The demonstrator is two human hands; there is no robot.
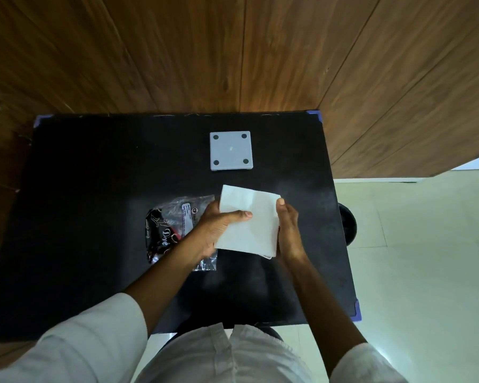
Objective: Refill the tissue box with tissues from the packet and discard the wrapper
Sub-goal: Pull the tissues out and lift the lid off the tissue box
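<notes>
- Left hand [215,230] and right hand [288,230]: each grip clamps a side of the tissue stack [248,221], above the worktop [94,189] centre.
- Tissue box [231,150]: near far edge, underside up; unturned, it cannot be loaded.
- Wrapper [172,228]: lies left; loose sheets may slide off.

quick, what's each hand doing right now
Left hand: closed on the left edge of the white square tissue stack.
Right hand: closed on the stack's right edge.

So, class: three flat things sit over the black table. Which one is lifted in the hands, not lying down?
The white stack of tissues, gripped by both hands. The grey square box and the crumpled wrapper lie on the table.
</notes>
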